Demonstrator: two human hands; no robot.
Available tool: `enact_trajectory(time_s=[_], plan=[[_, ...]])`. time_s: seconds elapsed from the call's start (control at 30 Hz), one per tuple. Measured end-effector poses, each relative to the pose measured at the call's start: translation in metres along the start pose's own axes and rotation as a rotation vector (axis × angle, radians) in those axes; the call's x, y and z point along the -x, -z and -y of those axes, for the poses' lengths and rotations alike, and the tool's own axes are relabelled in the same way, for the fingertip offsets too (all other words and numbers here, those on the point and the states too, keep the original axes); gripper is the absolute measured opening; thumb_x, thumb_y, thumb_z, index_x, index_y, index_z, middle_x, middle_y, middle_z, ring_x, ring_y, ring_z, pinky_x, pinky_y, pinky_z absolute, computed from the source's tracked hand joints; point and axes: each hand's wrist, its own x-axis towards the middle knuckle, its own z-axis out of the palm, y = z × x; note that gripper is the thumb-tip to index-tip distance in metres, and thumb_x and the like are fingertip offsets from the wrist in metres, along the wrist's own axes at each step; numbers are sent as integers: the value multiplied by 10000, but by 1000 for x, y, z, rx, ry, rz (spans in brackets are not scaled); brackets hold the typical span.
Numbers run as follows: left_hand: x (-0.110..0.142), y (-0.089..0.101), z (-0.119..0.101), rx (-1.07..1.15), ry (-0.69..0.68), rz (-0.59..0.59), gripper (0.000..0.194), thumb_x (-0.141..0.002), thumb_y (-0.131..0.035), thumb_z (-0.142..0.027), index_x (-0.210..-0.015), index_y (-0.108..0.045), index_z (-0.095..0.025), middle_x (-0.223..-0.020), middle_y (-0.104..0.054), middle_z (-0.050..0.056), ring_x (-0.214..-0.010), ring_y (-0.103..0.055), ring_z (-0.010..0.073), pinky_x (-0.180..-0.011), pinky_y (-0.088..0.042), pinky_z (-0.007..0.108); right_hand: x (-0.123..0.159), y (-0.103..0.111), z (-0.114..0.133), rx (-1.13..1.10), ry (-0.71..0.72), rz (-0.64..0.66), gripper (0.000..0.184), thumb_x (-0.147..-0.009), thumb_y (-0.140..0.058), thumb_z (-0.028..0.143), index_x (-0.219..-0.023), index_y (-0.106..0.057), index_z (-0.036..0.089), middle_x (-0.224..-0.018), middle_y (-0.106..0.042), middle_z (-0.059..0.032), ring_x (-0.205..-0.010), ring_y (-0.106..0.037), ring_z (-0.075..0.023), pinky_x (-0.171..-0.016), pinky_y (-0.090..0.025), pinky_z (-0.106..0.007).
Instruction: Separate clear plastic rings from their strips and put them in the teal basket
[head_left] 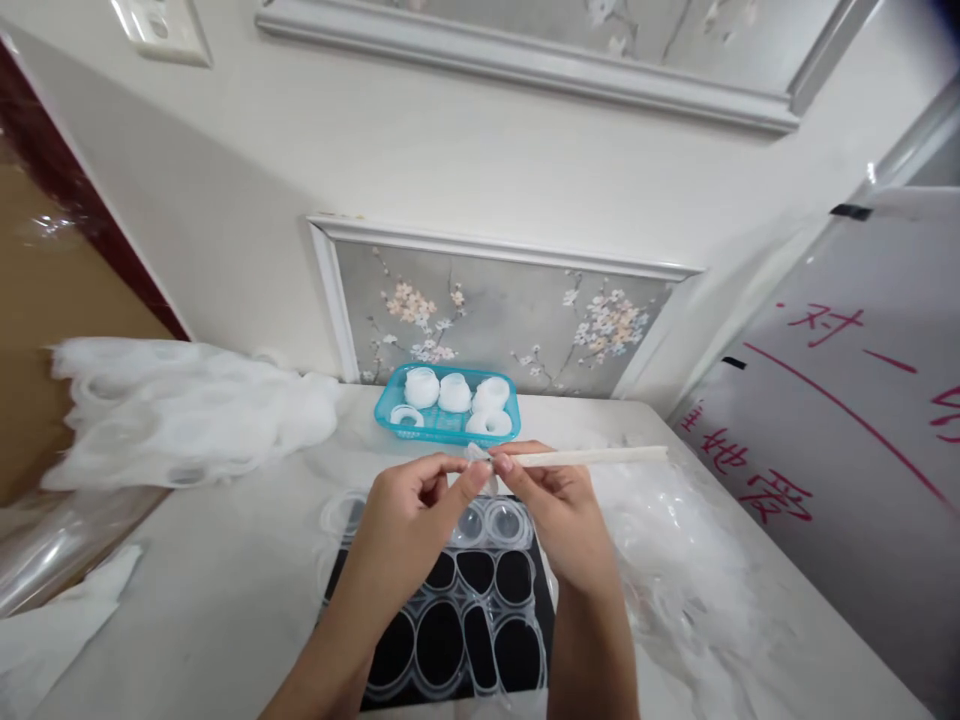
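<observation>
My left hand (409,520) and my right hand (559,510) meet above a clear plastic blister tray (457,610) with oval and round pockets that lies on a black mat. The left fingers pinch a small clear plastic piece (478,455) between the two hands. My right hand pinches the near end of a long thin white stick (600,457) that points to the right, its tip against the clear piece. Beyond the hands a turquoise basket (447,405) holds several white tape rolls.
A heap of clear white plastic trays (172,405) is piled at the left of the table. More crumpled clear plastic (675,560) lies at the right. A whiteboard with red writing (847,400) leans on the right; the wall stands close behind.
</observation>
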Motion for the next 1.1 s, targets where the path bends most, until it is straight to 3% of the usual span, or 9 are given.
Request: enact_trajectory(time_s=[0.17,0.33,0.4,0.6,0.67,0.77,0.87,0.97,1.1], plan=[[-7,12,9,12,-10,-61,271,-790,-598,-416,-694,-645,-168,-562,-465,-32,-516,-371,91,-483,-302,222,4,0,7,-1,-36,113,166,-830,-648,372,-824,-720,222,-843,-710,-30,-795,-637,-181,-690,-481,-297],[-8,41,17,-219,46,120,224,-744,-619,-385,-667,-634,-175,-508,-393,-61,-469,-343,79,-455,-247,216,8,-4,12,-26,-143,134,182,-808,-662,382,-807,-701,205,-779,-699,-27,-616,-581,-129,-549,-434,-257],[-8,52,19,-276,25,119,186,-737,-614,-358,-683,-634,-181,-514,-410,-62,-472,-368,81,-465,-264,218,8,-6,13,-22,-132,113,176,-795,-671,373,-767,-704,202,-795,-696,-31,-632,-585,-130,-562,-437,-261],[1,69,14,-451,-30,-257,166,-785,-562,-361,-806,-642,-217,-489,-401,-70,-433,-352,86,-454,-265,222,5,-13,14,-120,-16,66,116,-795,-674,301,-729,-704,211,-753,-682,-12,-755,-626,-148,-754,-471,-304],[11,69,7,-435,-88,-300,184,-800,-564,-382,-836,-652,-225,-500,-413,-66,-440,-358,85,-454,-275,219,5,-19,15,-171,2,72,88,-795,-676,287,-752,-702,214,-749,-683,-4,-750,-630,-144,-757,-477,-305],[25,61,-3,-344,-215,-151,215,-803,-590,-399,-931,-659,-240,-526,-436,-66,-466,-389,87,-470,-314,209,9,-31,17,-229,-2,133,66,-792,-683,274,-771,-700,214,-737,-679,-1,-731,-630,-141,-705,-481,-291],[31,50,-9,-356,-248,12,201,-801,-606,-371,-956,-644,-249,-517,-436,-73,-467,-398,86,-467,-313,207,15,-38,21,-271,-25,178,63,-788,-691,277,-781,-703,215,-720,-671,3,-695,-618,-132,-661,-476,-278],[29,43,-11,-386,-256,43,131,-818,-587,-332,-910,-621,-244,-493,-409,-81,-458,-387,82,-460,-288,207,18,-36,23,-260,2,165,65,-789,-694,281,-782,-708,218,-747,-678,2,-710,-612,-128,-681,-479,-278],[26,44,-10,-255,-243,55,187,-826,-600,-342,-989,-582,-254,-510,-400,-93,-462,-377,74,-467,-305,196,16,-29,23,-270,34,122,58,-802,-683,282,-813,-710,232,-761,-675,6,-708,-609,-129,-682,-482,-284]])
